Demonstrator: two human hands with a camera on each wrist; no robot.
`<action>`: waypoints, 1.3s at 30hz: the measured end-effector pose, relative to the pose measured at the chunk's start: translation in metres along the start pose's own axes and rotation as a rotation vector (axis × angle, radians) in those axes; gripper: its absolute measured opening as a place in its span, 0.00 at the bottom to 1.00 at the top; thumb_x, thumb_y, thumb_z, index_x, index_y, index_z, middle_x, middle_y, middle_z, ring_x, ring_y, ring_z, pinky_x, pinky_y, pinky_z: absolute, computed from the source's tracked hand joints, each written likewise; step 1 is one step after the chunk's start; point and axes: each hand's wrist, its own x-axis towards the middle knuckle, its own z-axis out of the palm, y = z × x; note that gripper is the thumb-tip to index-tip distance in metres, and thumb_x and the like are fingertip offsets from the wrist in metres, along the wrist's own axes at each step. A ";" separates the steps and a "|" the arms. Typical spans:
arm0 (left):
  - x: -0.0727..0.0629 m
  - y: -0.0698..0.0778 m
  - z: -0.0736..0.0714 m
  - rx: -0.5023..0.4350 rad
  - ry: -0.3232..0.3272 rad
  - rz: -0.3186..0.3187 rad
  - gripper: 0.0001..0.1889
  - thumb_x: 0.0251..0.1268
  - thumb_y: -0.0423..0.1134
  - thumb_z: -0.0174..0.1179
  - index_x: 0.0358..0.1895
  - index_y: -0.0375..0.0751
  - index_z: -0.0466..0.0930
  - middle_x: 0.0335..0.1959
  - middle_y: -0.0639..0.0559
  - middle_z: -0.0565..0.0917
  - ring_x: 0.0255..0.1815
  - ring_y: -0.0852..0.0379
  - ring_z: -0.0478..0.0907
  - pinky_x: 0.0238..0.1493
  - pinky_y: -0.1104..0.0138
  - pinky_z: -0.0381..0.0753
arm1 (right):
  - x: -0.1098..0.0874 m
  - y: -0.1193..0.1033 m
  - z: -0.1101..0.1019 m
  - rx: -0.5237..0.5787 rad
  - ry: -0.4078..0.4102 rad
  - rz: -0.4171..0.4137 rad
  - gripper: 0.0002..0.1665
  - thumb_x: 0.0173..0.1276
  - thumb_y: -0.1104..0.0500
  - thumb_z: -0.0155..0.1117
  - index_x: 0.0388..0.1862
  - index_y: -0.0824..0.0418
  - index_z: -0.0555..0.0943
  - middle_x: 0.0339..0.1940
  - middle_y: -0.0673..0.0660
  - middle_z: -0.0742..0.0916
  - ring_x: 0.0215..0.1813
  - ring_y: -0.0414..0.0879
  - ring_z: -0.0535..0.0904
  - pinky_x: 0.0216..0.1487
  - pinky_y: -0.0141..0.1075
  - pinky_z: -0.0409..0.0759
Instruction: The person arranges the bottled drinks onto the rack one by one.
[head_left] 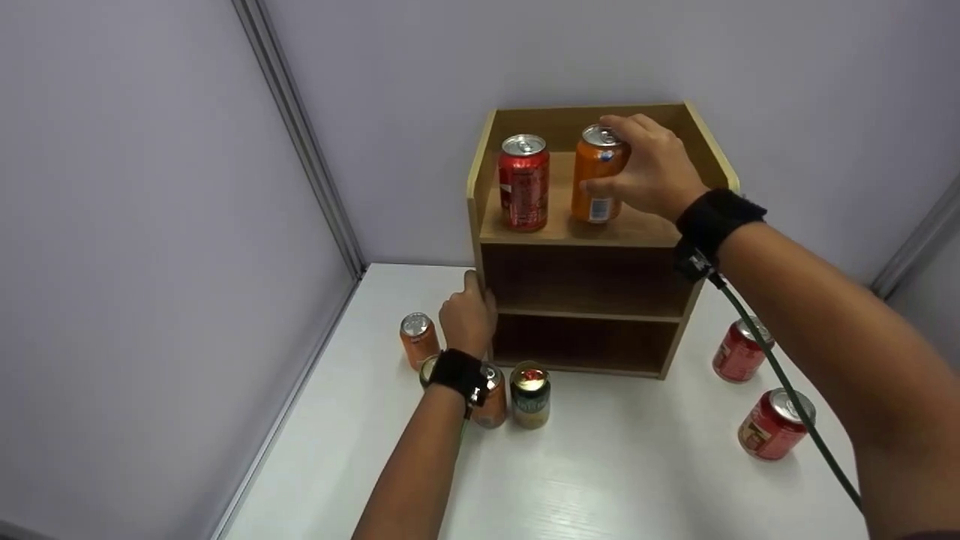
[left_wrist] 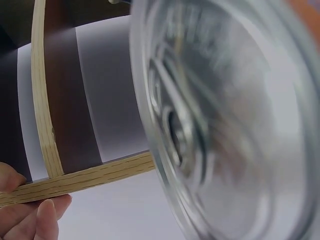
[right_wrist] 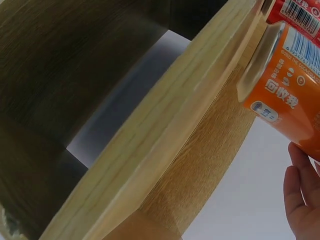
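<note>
Here we see an orange can (head_left: 591, 166), upper right of centre in the head view.
We note the right hand (head_left: 658, 171) gripping it; mid-frame, the left hand (head_left: 466, 321) pinches the wooden shelf (head_left: 570, 241) at its side.

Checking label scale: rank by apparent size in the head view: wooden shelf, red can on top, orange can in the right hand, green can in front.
1. Wooden shelf
2. Red can, orange can: look alike, unranked; right hand partly hides the latter
3. Green can
</note>
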 end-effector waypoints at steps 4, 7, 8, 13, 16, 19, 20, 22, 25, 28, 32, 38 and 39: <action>0.000 0.003 0.000 -0.009 0.009 0.005 0.15 0.69 0.40 0.67 0.52 0.36 0.80 0.27 0.35 0.89 0.26 0.37 0.88 0.27 0.47 0.84 | 0.003 0.003 0.001 -0.005 0.008 0.018 0.51 0.62 0.53 0.79 0.81 0.59 0.66 0.71 0.65 0.77 0.72 0.61 0.76 0.71 0.57 0.78; 0.001 0.005 0.001 -0.005 0.009 -0.001 0.15 0.69 0.40 0.67 0.52 0.36 0.80 0.27 0.35 0.89 0.26 0.37 0.88 0.28 0.47 0.84 | 0.005 0.007 0.001 -0.007 0.012 0.027 0.51 0.62 0.53 0.79 0.81 0.58 0.66 0.72 0.65 0.77 0.72 0.61 0.76 0.71 0.57 0.79; 0.001 0.005 0.001 -0.004 0.007 -0.005 0.15 0.69 0.40 0.67 0.52 0.37 0.80 0.27 0.35 0.89 0.26 0.38 0.88 0.28 0.47 0.84 | 0.005 0.008 0.002 -0.008 0.013 0.029 0.51 0.62 0.52 0.79 0.81 0.58 0.66 0.72 0.65 0.77 0.72 0.61 0.76 0.71 0.57 0.79; 0.002 0.008 0.003 -0.011 -0.004 -0.004 0.15 0.70 0.41 0.66 0.52 0.36 0.79 0.27 0.35 0.89 0.27 0.37 0.89 0.28 0.47 0.85 | 0.004 0.015 0.004 -0.016 0.026 0.041 0.51 0.61 0.51 0.80 0.80 0.58 0.68 0.70 0.64 0.78 0.70 0.62 0.77 0.69 0.58 0.79; 0.001 0.010 0.004 -0.013 -0.002 0.000 0.14 0.70 0.41 0.66 0.51 0.37 0.79 0.27 0.35 0.89 0.26 0.37 0.88 0.28 0.47 0.84 | 0.002 0.017 0.005 -0.015 0.035 0.046 0.51 0.61 0.50 0.80 0.80 0.57 0.68 0.69 0.64 0.79 0.69 0.61 0.77 0.69 0.58 0.79; 0.000 0.010 0.005 -0.009 0.004 -0.003 0.14 0.69 0.41 0.66 0.51 0.37 0.79 0.26 0.35 0.89 0.26 0.37 0.88 0.28 0.47 0.84 | 0.001 0.019 0.006 -0.009 0.035 0.048 0.50 0.62 0.49 0.79 0.80 0.57 0.67 0.69 0.64 0.78 0.70 0.61 0.77 0.69 0.58 0.79; 0.000 0.011 0.005 -0.008 0.003 -0.004 0.14 0.69 0.41 0.67 0.51 0.37 0.79 0.26 0.35 0.89 0.26 0.37 0.89 0.28 0.47 0.84 | 0.001 0.019 0.006 -0.008 0.034 0.047 0.50 0.62 0.49 0.79 0.80 0.57 0.67 0.69 0.64 0.78 0.70 0.61 0.77 0.69 0.58 0.79; 0.001 0.011 0.005 -0.009 -0.004 0.001 0.14 0.70 0.40 0.66 0.52 0.37 0.79 0.27 0.35 0.89 0.26 0.38 0.89 0.28 0.47 0.85 | 0.000 0.019 0.005 -0.008 0.026 0.054 0.50 0.63 0.50 0.78 0.81 0.56 0.66 0.71 0.64 0.77 0.71 0.62 0.76 0.70 0.58 0.78; 0.003 0.011 0.005 -0.015 -0.016 0.012 0.15 0.71 0.41 0.66 0.53 0.36 0.79 0.27 0.35 0.90 0.27 0.38 0.89 0.28 0.48 0.85 | 0.001 0.019 0.003 -0.011 0.001 0.082 0.53 0.65 0.49 0.78 0.84 0.55 0.62 0.74 0.64 0.74 0.75 0.63 0.73 0.74 0.59 0.75; 0.007 0.010 0.003 -0.018 -0.011 0.022 0.15 0.71 0.41 0.66 0.53 0.36 0.79 0.27 0.35 0.89 0.27 0.38 0.89 0.28 0.48 0.85 | 0.003 0.016 0.000 -0.017 -0.036 0.112 0.61 0.64 0.46 0.79 0.87 0.53 0.53 0.80 0.64 0.68 0.79 0.64 0.68 0.78 0.61 0.69; 0.010 0.007 0.002 -0.021 0.000 0.028 0.15 0.71 0.40 0.66 0.53 0.36 0.78 0.27 0.35 0.89 0.27 0.37 0.88 0.29 0.47 0.85 | 0.000 0.008 -0.003 -0.048 -0.035 0.109 0.68 0.62 0.42 0.80 0.89 0.51 0.46 0.86 0.63 0.59 0.83 0.66 0.62 0.81 0.63 0.63; 0.009 0.006 0.002 -0.019 -0.007 0.033 0.15 0.70 0.41 0.66 0.54 0.36 0.78 0.27 0.35 0.89 0.26 0.37 0.88 0.28 0.47 0.85 | -0.025 -0.008 0.000 -0.084 0.141 -0.112 0.54 0.63 0.50 0.81 0.81 0.62 0.64 0.81 0.66 0.65 0.82 0.64 0.64 0.80 0.60 0.65; 0.008 0.006 0.002 -0.016 -0.006 0.035 0.15 0.71 0.41 0.66 0.53 0.36 0.78 0.26 0.35 0.89 0.26 0.37 0.88 0.28 0.47 0.85 | -0.031 -0.011 0.002 -0.087 0.171 -0.156 0.52 0.62 0.51 0.82 0.79 0.64 0.66 0.79 0.67 0.68 0.81 0.63 0.64 0.80 0.59 0.66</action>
